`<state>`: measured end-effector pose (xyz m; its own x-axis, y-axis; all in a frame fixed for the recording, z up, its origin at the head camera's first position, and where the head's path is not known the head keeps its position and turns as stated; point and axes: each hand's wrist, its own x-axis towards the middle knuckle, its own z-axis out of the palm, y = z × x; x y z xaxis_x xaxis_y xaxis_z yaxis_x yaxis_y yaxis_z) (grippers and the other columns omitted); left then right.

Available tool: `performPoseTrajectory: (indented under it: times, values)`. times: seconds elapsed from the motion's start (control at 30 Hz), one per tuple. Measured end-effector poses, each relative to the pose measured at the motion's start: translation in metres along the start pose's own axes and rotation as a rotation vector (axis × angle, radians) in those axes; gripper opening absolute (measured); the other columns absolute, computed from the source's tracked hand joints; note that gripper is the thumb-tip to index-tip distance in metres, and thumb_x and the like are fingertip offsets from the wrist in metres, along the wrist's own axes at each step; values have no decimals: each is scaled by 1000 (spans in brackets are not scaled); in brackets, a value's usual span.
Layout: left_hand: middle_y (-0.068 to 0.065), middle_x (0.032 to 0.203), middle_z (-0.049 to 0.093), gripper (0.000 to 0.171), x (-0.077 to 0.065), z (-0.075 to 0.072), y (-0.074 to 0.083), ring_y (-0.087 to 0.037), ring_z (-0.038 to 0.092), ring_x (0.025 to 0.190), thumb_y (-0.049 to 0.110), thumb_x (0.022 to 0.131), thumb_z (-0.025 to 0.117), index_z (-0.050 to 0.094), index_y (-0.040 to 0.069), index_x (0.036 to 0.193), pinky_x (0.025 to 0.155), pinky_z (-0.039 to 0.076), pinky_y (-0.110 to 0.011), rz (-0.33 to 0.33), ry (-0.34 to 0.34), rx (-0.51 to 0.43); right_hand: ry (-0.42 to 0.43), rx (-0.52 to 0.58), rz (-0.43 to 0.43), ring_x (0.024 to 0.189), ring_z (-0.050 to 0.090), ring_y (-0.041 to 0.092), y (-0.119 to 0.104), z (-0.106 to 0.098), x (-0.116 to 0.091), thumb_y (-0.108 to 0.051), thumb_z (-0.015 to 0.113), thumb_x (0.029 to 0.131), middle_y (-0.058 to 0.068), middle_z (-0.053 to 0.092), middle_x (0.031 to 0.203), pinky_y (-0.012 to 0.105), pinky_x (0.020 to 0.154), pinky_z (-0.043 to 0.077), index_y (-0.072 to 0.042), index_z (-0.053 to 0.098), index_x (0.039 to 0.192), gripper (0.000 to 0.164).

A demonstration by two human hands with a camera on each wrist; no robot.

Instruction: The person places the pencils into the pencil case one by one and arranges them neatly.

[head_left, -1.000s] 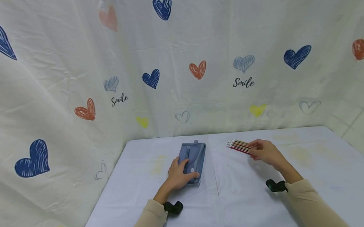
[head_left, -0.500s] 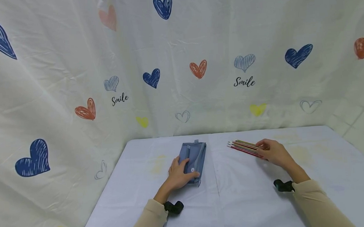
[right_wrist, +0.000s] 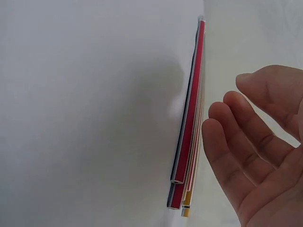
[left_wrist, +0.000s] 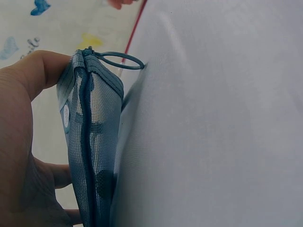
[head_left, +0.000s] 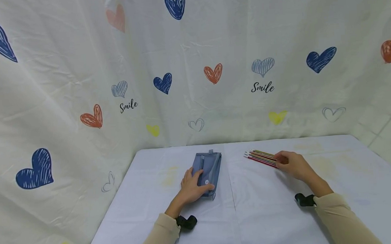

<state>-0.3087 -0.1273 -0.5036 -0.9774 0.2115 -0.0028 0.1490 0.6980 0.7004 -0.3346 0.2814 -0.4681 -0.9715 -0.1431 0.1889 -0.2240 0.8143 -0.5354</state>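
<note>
A blue mesh zip pencil case (head_left: 214, 171) lies flat on the white-covered table, left of the middle. My left hand (head_left: 190, 187) rests on it with spread fingers. Seen close in the left wrist view, the thumb and fingertips touch the upper face of the case (left_wrist: 103, 127), and a zip with a loop pull runs along its side. To the right, a row of several striped pencils (head_left: 260, 158) lies on the table. My right hand (head_left: 294, 165) is at their near end. In the right wrist view its loosely bent fingers (right_wrist: 226, 151) stand just beside the pencils (right_wrist: 189, 113), apparently gripping nothing.
The white cloth (head_left: 243, 211) covers the whole table. Behind it hangs a pale curtain (head_left: 230, 35) printed with hearts and the word "Smile". A black wrist camera (head_left: 186, 222) sits at the left cuff, another black camera (head_left: 304, 200) at the right.
My right hand has shifted right along the pencils, baring more of their length, then come back left slightly. The pencils' far ends stay in place. My left hand and the pencil case have not moved.
</note>
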Motion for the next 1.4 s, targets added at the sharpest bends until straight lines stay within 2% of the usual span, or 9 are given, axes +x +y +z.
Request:
performPoseTrajectory:
  times: [0.3, 0.5, 0.77, 1.0, 1.4]
  values:
    - [-19, 171, 11, 88, 1, -1, 0, -45, 9, 157, 60, 85, 70, 42, 19, 157, 120, 15, -70, -4, -1, 12, -61, -23, -63, 91, 66, 27, 0, 9, 8, -2, 71, 89, 13, 73, 99, 45, 79, 54, 0, 72, 111, 22]
    - [-19, 170, 12, 87, 2, -2, -1, -45, 9, 157, 60, 85, 70, 42, 19, 157, 120, 15, -70, -5, -1, 18, -93, -37, -106, 87, 61, 20, -1, 11, 8, -2, 73, 88, 10, 71, 97, 39, 76, 50, -2, 74, 109, 21]
    - [-19, 171, 12, 87, 2, -2, -1, -45, 9, 157, 60, 85, 69, 42, 19, 157, 120, 15, -70, -5, -4, 17, -119, -80, -132, 85, 59, 21, -3, 13, 10, -2, 73, 86, 10, 70, 97, 39, 75, 48, -6, 76, 105, 20]
    - [-20, 170, 13, 87, 0, -1, 0, -46, 11, 156, 59, 85, 70, 42, 16, 156, 119, 16, -70, 4, -5, 10, -151, -65, -127, 78, 51, 17, -6, 14, 9, 5, 66, 85, 5, 63, 89, 33, 69, 42, -7, 75, 106, 26]
    - [-22, 169, 13, 87, 0, -1, 0, -46, 11, 156, 58, 86, 71, 43, 15, 156, 119, 16, -70, 12, -1, 17, -172, -61, -181, 73, 51, 14, -8, 13, 3, 5, 65, 82, 4, 63, 83, 29, 63, 42, -6, 72, 112, 33]
